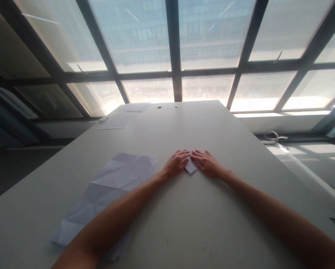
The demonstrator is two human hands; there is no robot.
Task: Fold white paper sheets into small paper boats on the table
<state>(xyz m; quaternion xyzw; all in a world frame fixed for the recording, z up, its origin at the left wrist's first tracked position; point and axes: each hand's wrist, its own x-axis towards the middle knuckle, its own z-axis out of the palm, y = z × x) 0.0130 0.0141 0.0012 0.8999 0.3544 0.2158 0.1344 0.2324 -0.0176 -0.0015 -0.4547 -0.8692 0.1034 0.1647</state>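
A small piece of folded white paper (191,166) lies on the table between my two hands, one corner pointing toward me. My left hand (176,163) rests on its left side, fingers stretched out over the upper edge and thumb on the paper. From the other side, my right hand (208,163) lies with outstretched fingers across the paper's right edge. Both sets of fingertips nearly meet at its top, covering that part. Beside and partly under my left forearm is a large creased sheet of white paper (114,183).
The long white table (195,127) reaches toward a wall of windows. Flat paper sheets (117,121) lie at its far left. Near the far end is a dark round hole (159,107). A pale curved object (275,137) stands beyond the right edge.
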